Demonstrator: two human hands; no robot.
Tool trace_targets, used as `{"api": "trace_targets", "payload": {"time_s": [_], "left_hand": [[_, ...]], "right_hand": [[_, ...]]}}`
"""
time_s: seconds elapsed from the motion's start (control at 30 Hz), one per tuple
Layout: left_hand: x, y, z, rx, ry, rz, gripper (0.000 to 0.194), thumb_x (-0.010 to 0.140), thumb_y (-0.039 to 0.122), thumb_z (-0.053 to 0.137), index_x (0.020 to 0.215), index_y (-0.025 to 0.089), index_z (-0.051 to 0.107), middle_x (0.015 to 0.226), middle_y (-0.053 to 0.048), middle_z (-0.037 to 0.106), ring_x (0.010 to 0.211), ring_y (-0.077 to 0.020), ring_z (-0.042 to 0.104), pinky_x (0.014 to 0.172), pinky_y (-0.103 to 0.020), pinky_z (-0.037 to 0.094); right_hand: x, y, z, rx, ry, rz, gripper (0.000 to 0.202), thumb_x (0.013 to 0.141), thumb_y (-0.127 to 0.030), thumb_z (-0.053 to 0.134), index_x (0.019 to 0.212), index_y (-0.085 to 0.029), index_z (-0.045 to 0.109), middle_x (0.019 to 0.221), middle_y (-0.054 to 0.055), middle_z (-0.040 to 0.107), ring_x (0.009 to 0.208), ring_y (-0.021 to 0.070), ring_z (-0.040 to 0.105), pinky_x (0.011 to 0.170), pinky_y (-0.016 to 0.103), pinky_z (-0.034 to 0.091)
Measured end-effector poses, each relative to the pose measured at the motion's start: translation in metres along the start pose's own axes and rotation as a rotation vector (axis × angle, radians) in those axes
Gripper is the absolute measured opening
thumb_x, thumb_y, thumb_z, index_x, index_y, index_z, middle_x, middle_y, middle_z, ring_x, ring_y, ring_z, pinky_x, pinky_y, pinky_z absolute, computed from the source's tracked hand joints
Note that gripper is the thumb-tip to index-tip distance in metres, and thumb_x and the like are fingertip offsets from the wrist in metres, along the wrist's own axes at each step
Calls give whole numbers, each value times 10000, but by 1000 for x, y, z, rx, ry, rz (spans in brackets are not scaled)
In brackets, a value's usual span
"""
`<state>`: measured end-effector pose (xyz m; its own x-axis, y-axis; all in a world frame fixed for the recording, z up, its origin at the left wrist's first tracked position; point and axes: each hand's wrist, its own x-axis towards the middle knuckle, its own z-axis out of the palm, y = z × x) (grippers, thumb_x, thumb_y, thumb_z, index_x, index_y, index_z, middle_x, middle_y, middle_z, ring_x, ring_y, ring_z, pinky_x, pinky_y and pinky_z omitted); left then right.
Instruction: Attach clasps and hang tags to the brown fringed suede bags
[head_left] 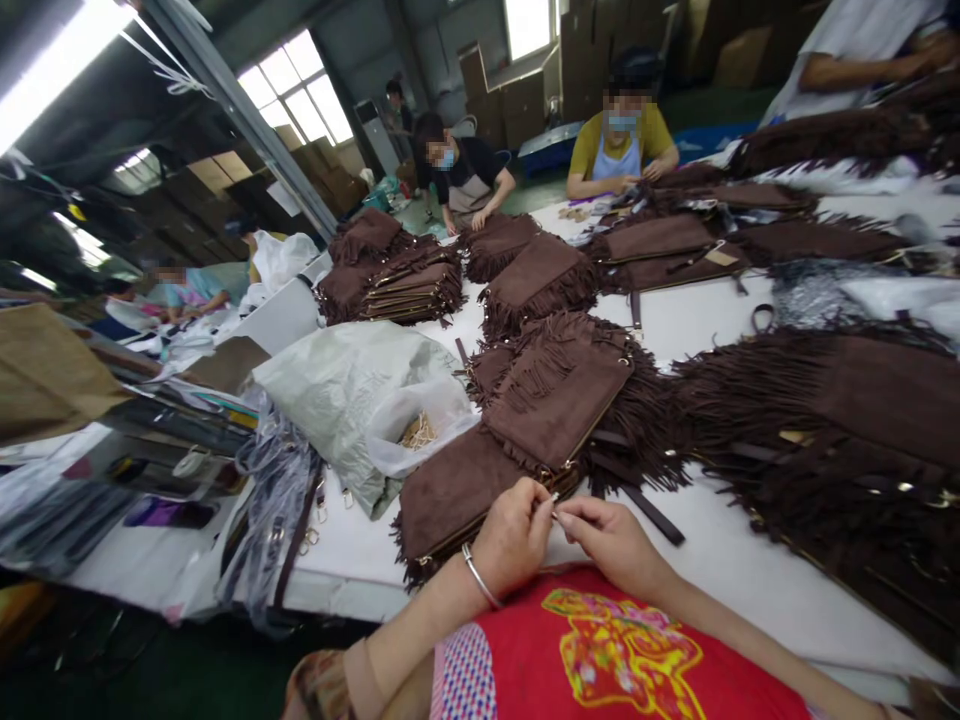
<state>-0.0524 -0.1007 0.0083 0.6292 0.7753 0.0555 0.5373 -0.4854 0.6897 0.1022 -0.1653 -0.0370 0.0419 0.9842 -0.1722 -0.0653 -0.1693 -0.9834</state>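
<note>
My left hand (517, 535), with a silver bangle at its wrist, is closed in a pinch at the front edge of the table. Fingertip to fingertip with it, my right hand (619, 545) is pinched too. Between them shows a small pale, shiny piece (555, 503), too small to name. Just behind my hands lies a brown fringed bag (559, 400) on a stack of similar bags. Another brown bag (457, 490) with a gold zipper rests under and beside my left hand. A dark strap (652, 515) sticks out to the right of my right hand.
A clear plastic bag (405, 425) of small tan pieces sits by a grey-white sack (337, 390). Metal clasps (309, 540) lie at the left table edge. More fringed bags (885, 410) are heaped at right. Across the table, two masked people (622, 150) work.
</note>
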Motion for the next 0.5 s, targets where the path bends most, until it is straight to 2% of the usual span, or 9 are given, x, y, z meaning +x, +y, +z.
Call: {"api": "trace_targets", "payload": {"time_s": [0.1,0.23,0.33,0.4,0.5], "left_hand": [[1,-10,6,98,-24,19,162,948,264,435,864,186,549,805,-49,638,736,-149,589,676,-251,447],[9,-20,13,365,52,-42,228,938,381,476,894,192,595,849,-76,635,782,-187,602,683,-275,449],[16,-27,23,542,21,-55,327,883,501,539,908,185,621,856,-105,630,772,-223,607,653,-297,444],[21,-29,30,593,-7,-70,303,885,471,540,859,180,621,827,-109,626,752,-225,608,637,-298,435],[28,-27,32,588,-16,-124,155,886,298,529,804,185,598,820,-97,625,760,-216,609,644,-294,430]], "right_hand": [[3,4,-6,-140,1,-54,226,836,-364,600,774,-195,736,774,28,704,753,186,610,709,276,455],[12,8,-15,-230,135,43,266,816,-407,590,787,-202,757,794,41,738,775,232,646,714,309,472],[17,13,-20,-244,204,91,265,787,-413,611,824,-205,770,845,52,756,818,251,666,747,325,484],[19,16,-21,-238,210,84,254,779,-408,616,818,-210,769,855,52,758,826,252,667,755,327,488],[19,19,-22,-219,214,72,261,792,-417,606,798,-205,759,827,50,746,802,235,651,724,307,481]]}}
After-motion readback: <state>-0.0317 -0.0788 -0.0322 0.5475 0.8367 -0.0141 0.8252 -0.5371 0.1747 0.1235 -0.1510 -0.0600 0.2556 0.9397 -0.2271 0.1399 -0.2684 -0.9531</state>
